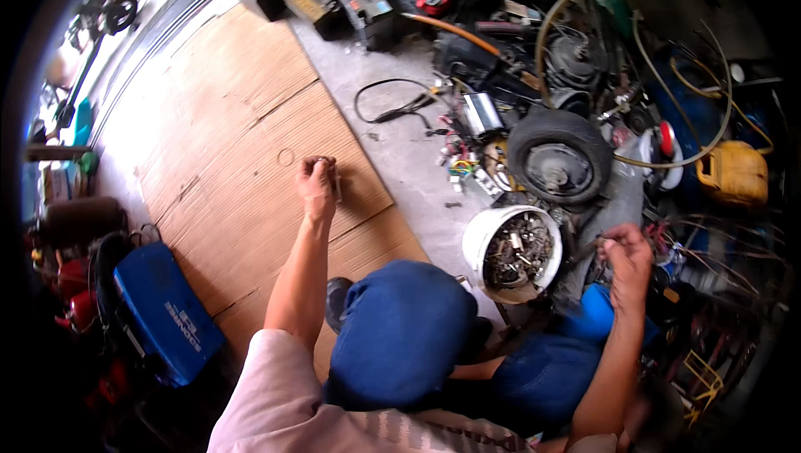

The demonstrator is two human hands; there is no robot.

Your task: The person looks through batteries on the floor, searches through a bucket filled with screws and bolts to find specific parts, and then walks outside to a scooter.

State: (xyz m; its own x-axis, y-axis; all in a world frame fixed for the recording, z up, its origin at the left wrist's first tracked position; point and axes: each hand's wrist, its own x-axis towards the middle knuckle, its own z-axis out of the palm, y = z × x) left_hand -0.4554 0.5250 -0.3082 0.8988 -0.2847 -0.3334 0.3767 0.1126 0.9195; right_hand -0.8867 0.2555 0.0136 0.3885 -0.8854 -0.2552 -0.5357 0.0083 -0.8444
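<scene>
Above the flattened cardboard sheet [225, 119], my left hand [316, 186] is closed in a pinch. A thin, light sliver shows beside its fingers, too small to name. Just left of the fingertips, a thin ring [286, 157] lies on the cardboard. Out to the right, my right hand [626, 259] is raised with thumb and fingers pinched together. Something small and dark sits at its fingertips, its kind unclear. The nearest thing to that hand is a white bucket [471, 246] holding many small metal parts [519, 254].
A small wheel with a tyre [557, 157] lies beyond the bucket among hoses, wires and machine parts. Batteries [367, 9] stand at the far edge. A blue machine cover [167, 311] is at left. A yellow plastic container [734, 173] sits at far right.
</scene>
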